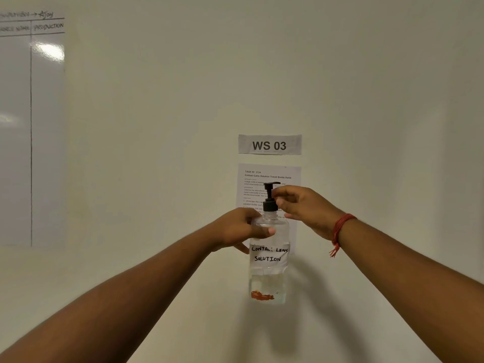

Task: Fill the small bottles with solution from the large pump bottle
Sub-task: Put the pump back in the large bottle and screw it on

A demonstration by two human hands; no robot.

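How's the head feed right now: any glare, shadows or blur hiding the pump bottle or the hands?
Head view: dim, warm light; glare patch on the whiteboard only. The pump bottle reads sharp, its label legible, and throws a soft shadow on the surface below. Left hand and right hand are slightly soft. Wide-angle stretch at the edges.

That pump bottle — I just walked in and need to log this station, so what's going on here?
A person holds the clear pump bottle, hand-labelled "Contact Lens Solution", up in front of the wall. The left hand grips its shoulder, while the right hand has its fingers at the black pump, seemingly to unscrew or work it. Some clear liquid sits in the bottom. No small bottles are in view. Behind are a "WS 03" sign and a task sheet.
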